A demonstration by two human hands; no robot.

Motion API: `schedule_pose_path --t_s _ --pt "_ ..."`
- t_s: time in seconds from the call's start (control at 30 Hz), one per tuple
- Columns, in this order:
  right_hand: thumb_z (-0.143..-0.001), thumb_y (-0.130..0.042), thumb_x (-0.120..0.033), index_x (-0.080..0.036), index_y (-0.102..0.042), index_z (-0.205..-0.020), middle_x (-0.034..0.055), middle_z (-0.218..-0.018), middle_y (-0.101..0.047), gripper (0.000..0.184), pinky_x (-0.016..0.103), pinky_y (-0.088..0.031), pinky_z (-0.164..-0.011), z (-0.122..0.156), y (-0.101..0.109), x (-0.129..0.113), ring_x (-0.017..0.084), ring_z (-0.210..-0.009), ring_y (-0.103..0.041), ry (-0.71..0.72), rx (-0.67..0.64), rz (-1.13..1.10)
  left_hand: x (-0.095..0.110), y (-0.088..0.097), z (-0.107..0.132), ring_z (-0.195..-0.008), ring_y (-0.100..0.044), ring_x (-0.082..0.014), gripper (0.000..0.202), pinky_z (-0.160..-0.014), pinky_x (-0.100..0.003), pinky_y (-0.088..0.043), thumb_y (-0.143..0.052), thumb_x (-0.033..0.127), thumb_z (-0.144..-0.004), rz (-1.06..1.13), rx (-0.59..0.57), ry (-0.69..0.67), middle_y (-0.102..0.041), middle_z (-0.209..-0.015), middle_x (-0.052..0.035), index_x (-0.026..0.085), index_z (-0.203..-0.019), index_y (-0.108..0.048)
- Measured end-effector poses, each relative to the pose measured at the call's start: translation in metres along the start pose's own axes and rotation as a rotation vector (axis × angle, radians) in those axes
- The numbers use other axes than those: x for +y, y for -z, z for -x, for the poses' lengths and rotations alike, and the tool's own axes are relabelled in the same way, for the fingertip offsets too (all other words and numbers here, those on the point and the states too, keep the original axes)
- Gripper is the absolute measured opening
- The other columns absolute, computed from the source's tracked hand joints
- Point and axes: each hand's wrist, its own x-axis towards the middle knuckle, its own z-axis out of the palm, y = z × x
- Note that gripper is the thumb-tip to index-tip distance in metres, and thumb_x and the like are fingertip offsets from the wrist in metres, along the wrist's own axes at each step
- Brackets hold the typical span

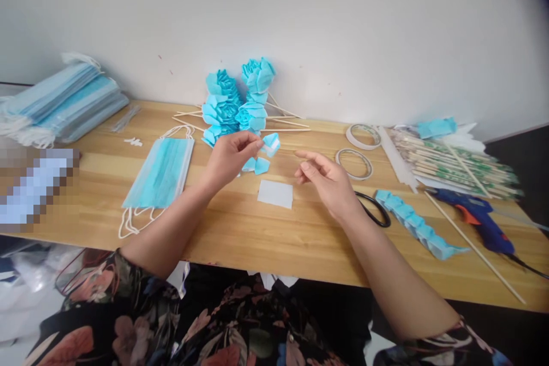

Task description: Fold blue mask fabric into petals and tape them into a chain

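Blue petal (271, 144) could slip or crease, as the left hand (233, 152) pinches only its edge; the right hand (325, 178) hangs half-open, seemingly empty.

Single head-worn camera [view only one]. Faces forward, tilted down across wooden table (240, 229). Close range: wearer's left sleeve (137, 291) at 8 o'clock, right sleeve (450, 346) at 4; pale wall (300, 23) closes view at 12.

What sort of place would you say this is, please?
It looks like a craft workspace, though I cannot tell whether at home or in a workshop: there are blue handmade-looking flowers, a glue gun and rolls of tape.
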Motion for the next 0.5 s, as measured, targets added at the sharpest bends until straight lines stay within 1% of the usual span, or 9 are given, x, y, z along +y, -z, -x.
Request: schedule_pose_path --t_s 0.13,0.27,0.33,0.4,0.47,0.5 --pt "-0.089 -0.063 -0.043 -0.02 -0.07 -0.112 0.0024 -0.078 -0.07 0.034 0.031 -0.055 -0.07 0.0 0.0 0.001 0.014 -0.067 -0.063 -0.01 -0.013 0.046 -0.004 0.01 -0.005 -0.059 -0.043 -0.0097 0.028 -0.055 -0.023 -0.032 -0.056 0.035 -0.086 -0.173 0.021 -0.06 -0.051 -0.061 0.0022 0.015 -0.068 -0.06" --pt "-0.089 -0.062 -0.043 -0.02 -0.07 -0.11 0.0028 -0.08 -0.071 0.033 0.031 -0.055 -0.069 0.0 0.0 0.0 0.014 -0.068 -0.064 0.003 0.0 0.042 -0.005 0.021 -0.009 -0.057 -0.042 -0.0093 0.028 -0.055 -0.023 -0.032 -0.055 0.035 -0.087 -0.22 0.058 -0.055 -0.049 -0.06 0.0028 0.015 -0.068 -0.06" --pt "-0.089 -0.06 -0.042 -0.02 -0.071 -0.11 0.0028 -0.08 -0.072 0.032 0.031 -0.055 -0.069 0.0 0.001 0.0 0.014 -0.068 -0.064 0.005 0.002 0.064 -0.005 0.027 -0.01 -0.056 -0.043 -0.0092 0.029 -0.054 -0.023 -0.032 -0.057 0.036 -0.085 -0.244 0.017 -0.042 -0.052 -0.06 0.0023 0.014 -0.066 -0.06" --pt "-0.09 -0.059 -0.042 -0.02 -0.071 -0.109 0.003 -0.08 -0.073 0.031 0.031 -0.054 -0.069 0.001 0.001 0.001 0.015 -0.07 -0.066 0.008 -0.016 0.124 -0.006 0.032 -0.011 -0.054 -0.043 -0.0092 0.03 -0.052 -0.023 -0.031 -0.06 0.037 -0.083 -0.295 -0.074 -0.011 -0.053 -0.058 0.002 0.015 -0.064 -0.061" --pt "-0.091 -0.059 -0.04 -0.021 -0.071 -0.109 0.0037 -0.085 -0.074 0.029 0.033 -0.054 -0.073 0.001 0.001 0.001 0.018 -0.076 -0.068 0.023 -0.057 0.235 -0.007 0.035 -0.011 -0.051 -0.041 -0.0092 0.031 -0.05 -0.023 -0.028 -0.062 0.039 -0.081 -0.386 -0.17 0.03 -0.051 -0.054 0.0025 0.015 -0.06 -0.061" --pt "-0.091 -0.058 -0.038 -0.022 -0.071 -0.108 0.0042 -0.088 -0.075 0.027 0.034 -0.053 -0.075 0.002 0.001 0.001 0.019 -0.079 -0.069 0.038 -0.082 0.306 -0.008 0.037 -0.011 -0.05 -0.04 -0.0093 0.032 -0.049 -0.023 -0.026 -0.063 0.039 -0.08 -0.452 -0.197 0.046 -0.049 -0.052 0.0025 0.016 -0.058 -0.06"
